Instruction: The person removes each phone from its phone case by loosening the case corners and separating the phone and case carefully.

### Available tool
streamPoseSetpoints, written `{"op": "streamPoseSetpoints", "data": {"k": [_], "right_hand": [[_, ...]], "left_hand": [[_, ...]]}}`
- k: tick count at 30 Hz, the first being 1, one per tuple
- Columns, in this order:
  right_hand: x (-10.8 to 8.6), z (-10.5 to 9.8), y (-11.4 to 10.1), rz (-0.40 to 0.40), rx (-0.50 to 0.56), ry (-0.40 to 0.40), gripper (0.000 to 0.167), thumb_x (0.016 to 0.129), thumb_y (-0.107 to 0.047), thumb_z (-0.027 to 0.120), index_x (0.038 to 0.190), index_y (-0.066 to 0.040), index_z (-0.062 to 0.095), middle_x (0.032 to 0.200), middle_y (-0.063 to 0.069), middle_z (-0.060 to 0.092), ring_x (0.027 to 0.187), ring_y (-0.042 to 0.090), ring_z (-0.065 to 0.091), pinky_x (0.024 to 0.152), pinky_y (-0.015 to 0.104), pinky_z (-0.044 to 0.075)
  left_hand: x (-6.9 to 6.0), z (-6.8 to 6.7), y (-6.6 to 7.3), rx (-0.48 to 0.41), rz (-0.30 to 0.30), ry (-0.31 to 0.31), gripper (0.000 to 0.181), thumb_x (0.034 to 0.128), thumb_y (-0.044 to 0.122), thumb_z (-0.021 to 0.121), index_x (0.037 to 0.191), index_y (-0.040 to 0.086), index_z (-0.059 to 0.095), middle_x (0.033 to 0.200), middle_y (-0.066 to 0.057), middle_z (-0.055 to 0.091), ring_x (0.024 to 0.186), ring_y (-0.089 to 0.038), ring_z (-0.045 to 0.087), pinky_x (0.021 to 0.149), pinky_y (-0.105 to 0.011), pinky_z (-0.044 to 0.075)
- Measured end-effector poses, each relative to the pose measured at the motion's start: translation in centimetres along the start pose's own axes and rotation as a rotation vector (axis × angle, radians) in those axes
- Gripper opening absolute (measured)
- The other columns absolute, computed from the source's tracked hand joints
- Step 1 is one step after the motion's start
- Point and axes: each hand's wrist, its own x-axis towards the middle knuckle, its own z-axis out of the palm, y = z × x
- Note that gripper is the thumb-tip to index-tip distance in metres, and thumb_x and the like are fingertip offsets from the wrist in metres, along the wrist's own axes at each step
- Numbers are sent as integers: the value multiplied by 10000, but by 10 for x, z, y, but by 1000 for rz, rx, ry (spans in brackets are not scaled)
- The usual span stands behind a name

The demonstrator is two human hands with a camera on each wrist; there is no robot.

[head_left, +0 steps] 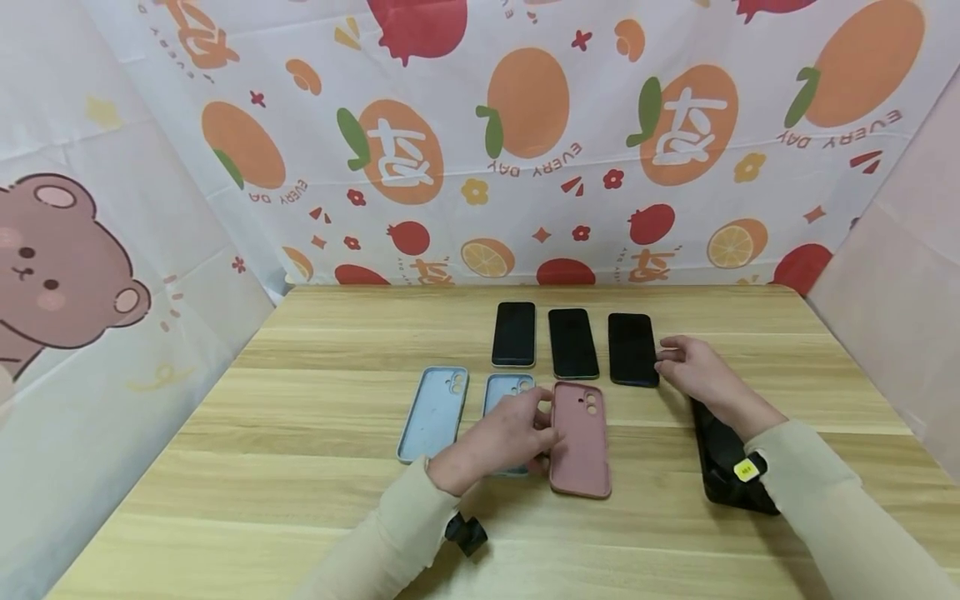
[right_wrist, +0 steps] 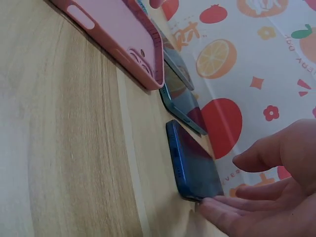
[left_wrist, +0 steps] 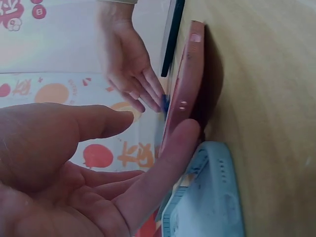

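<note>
My left hand [head_left: 506, 435] is at the left edge of a pink phone case [head_left: 582, 446], partly covering a light blue phone case [head_left: 498, 388]. In the left wrist view a fingertip [left_wrist: 185, 133] meets the pink case's side, while the thumb stands apart from it. My right hand [head_left: 697, 375] is beside the rightmost black-screened phone [head_left: 632, 350]. The right wrist view shows its fingertips [right_wrist: 212, 205] at the corner of that blue-edged phone [right_wrist: 195, 165], thumb raised away from the screen. Neither hand grips anything.
Two more phones lie left of it, one in the middle [head_left: 573, 343] and one at the left [head_left: 514, 333]. Another light blue case [head_left: 435, 414] lies farthest left. A black object [head_left: 720, 454], partly hidden by the right forearm, sits on the wooden table [head_left: 300, 417]. A fruit-print cloth [head_left: 465, 167] hangs behind.
</note>
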Motion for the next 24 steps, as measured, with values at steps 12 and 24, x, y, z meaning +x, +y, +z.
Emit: {"op": "streamPoseSetpoints", "data": {"k": [12,24], "right_hand": [[-25,-14,-7,-89,24,57,528,1059,-177,439,1475,112,288,1437,331,449,1301,420,499,1022,389,507],[-58,-27,7,-102,5,135,463,1066,-155,398,1433,122,343,1364,332,489,984,-13,601,818,217,572]], "left_hand": [[-3,-6,7,114,-5,40,557,966,149,619,1462,41,391,1199,-156,679,675,-202,696,624,-282,557],[8,7,29,-46,107,42,482,963,163,620,1416,111,466,1193,-74,656,814,-160,709,682,-265,590]]}}
